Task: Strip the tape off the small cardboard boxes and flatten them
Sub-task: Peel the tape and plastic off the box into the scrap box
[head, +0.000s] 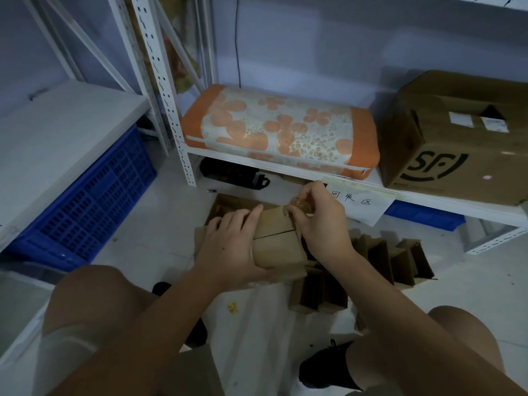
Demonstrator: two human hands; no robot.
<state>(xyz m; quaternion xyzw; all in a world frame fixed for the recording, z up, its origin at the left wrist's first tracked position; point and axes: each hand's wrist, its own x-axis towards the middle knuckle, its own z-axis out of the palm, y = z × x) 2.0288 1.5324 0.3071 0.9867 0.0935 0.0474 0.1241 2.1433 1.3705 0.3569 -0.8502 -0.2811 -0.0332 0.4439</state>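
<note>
The left hand (231,247) grips a small box (275,238) above the floor; the right hand (320,221) pinches crumpled tape (298,205) at its far edge. Right of it, several boxes (394,260) stand unflattened, so plenty remains.

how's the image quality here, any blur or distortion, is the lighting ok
Head view: dim, bluish light; wide-angle bending bows the shelf upright; soft overall, so the tape pinched by the right hand is hard to make out; left hand grips the small box.
</note>
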